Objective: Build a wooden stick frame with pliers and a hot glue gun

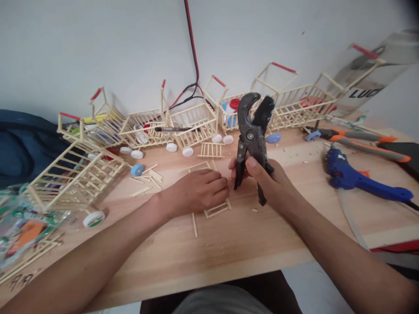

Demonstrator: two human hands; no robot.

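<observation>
My right hand [266, 181] is wrapped round the handles of a black cutter [253, 131], held upright with its curved jaws apart above the table. My left hand [199, 189] lies knuckles-up on a small frame of thin wooden sticks [216, 209], fingers curled; what they pinch is hidden. Loose sticks [147, 179] lie left of that hand, and one stick [194, 224] lies just below it.
A row of stick-built carts [193, 120] with red handles and bottle-cap wheels lines the wall; another cart [73, 176] lies tipped at left. A blue glue gun [356, 179] and orange-handled pliers [356, 139] lie right. Red and black wires [193, 56] hang down the wall.
</observation>
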